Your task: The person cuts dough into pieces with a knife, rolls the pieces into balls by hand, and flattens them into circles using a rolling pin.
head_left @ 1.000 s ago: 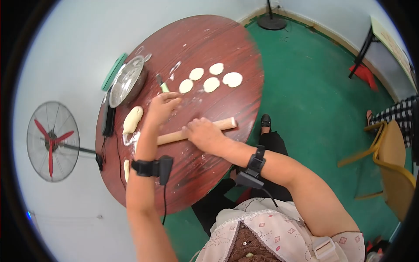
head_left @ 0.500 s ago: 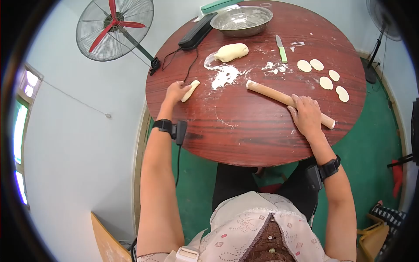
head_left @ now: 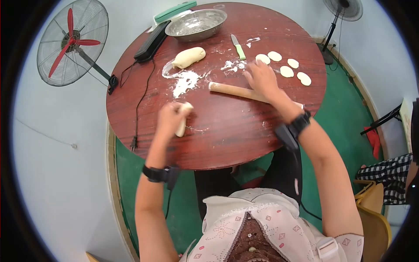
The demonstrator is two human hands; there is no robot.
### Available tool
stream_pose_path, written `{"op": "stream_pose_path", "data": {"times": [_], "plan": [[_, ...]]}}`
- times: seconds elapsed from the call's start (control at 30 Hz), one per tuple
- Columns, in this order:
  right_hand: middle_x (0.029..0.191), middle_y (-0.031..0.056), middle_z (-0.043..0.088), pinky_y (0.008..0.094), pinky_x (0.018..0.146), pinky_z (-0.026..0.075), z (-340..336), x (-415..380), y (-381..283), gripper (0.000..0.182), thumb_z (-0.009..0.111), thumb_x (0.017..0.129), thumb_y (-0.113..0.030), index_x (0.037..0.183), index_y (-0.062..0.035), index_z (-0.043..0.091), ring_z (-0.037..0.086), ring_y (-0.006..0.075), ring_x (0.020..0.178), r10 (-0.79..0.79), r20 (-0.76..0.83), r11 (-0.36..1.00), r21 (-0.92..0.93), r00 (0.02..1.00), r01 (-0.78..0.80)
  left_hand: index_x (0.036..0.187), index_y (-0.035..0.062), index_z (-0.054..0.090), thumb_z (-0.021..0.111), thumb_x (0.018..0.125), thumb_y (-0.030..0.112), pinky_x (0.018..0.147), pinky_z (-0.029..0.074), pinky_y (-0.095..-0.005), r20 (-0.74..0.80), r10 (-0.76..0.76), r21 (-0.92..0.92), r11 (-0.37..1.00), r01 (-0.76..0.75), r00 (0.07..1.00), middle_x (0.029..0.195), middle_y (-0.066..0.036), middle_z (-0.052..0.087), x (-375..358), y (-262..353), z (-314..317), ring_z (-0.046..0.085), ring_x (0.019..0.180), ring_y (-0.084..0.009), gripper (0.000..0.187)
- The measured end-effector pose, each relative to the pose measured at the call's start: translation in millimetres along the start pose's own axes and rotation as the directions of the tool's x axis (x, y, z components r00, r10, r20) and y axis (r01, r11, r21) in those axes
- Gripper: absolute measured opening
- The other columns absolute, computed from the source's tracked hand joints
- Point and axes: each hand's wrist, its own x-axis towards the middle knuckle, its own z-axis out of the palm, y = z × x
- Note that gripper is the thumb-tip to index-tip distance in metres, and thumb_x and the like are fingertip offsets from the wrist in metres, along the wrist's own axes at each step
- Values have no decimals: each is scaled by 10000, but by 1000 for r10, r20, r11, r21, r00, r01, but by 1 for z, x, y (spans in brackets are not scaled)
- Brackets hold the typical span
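Note:
My left hand (head_left: 169,118) is closed on a short dough roll (head_left: 181,127) at the near left of the round table. My right hand (head_left: 261,78) has its fingers apart, over the far side of the rolling pin (head_left: 235,91), beyond its middle; it holds nothing that I can see. Close to its fingertips lies one flat dough round (head_left: 262,59), partly covered by them. Several more rounds (head_left: 286,71) lie to the right. The green-handled knife (head_left: 239,49) rests just beyond my right hand. A large dough lump (head_left: 189,57) sits behind the flour (head_left: 186,83).
A metal bowl (head_left: 196,26) stands at the back of the red-brown table (head_left: 235,144), beside a long black case (head_left: 152,41). A black cable (head_left: 140,102) runs to the left edge. Fans (head_left: 72,41) stand at both sides. A person in checked clothing (head_left: 388,174) is at the right.
My left hand has brought the dough roll nearer and rightward on the table. My right hand has left the rolling pin's grip and moved toward the flat rounds. The whole view has shifted.

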Motion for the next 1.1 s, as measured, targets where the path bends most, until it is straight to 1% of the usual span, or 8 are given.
{"op": "stream_pose_path", "data": {"times": [0.07,0.13,0.4,0.63,0.77,0.87,0.97,1.1], "plan": [[967,156,590,493,777,485,21,36,2,276,631,831,-238,1030,-47,614,598,339,932,116,161,993,-23,980,-114,947,5,701,676,803,171,749,499,-378,-48,209,207,959,-195,977,904,-180,656,-21,8,31,639,842,-319,221],[1046,182,594,491,837,480,42,59,7,315,587,862,-254,1089,-36,602,589,360,1006,254,272,967,-62,928,-247,1038,-24,654,678,789,105,764,486,-397,-163,292,235,939,-251,942,942,-180,623,-35,7,49,608,856,-347,281],[1123,228,625,486,906,469,101,113,43,419,558,908,-327,1225,-54,530,591,401,1069,475,425,878,-175,771,-445,1036,-16,620,700,760,63,780,484,-375,-397,170,-5,982,-188,902,968,-167,618,-71,4,68,612,887,-332,298],[1140,174,649,429,885,508,96,126,36,270,536,882,-153,1077,-26,674,610,344,1086,579,276,815,-183,767,-550,1027,-25,640,685,781,69,783,492,-354,-423,167,9,984,-180,891,967,-145,622,-64,8,70,621,885,-296,267],[1075,273,633,460,850,499,103,133,50,290,531,833,-145,1017,35,665,620,384,1024,505,388,858,-131,771,-497,1011,-35,645,676,783,45,788,499,-348,-431,217,47,975,-218,876,1002,-156,624,-61,6,71,628,884,-304,244],[1161,210,626,454,867,495,105,146,56,297,537,844,-145,1065,-10,681,615,387,1048,344,530,938,-220,775,-266,1005,-38,643,670,781,26,785,504,-349,-465,232,48,970,-238,854,1018,-163,630,-59,8,73,632,882,-308,235],[1044,249,643,473,806,498,74,132,22,333,491,901,-198,1167,-12,566,624,405,966,400,347,906,-12,848,-422,996,-38,643,664,785,21,778,506,-349,-414,197,41,979,-198,889,1009,-167,638,-59,11,71,634,884,-306,220],[816,204,648,512,668,471,-7,53,-49,254,478,958,-300,995,-49,476,625,402,766,38,269,963,247,962,-107,984,-34,644,664,785,22,787,504,-353,-417,175,41,984,-174,892,993,-165,645,-58,10,73,634,886,-304,208]]}}
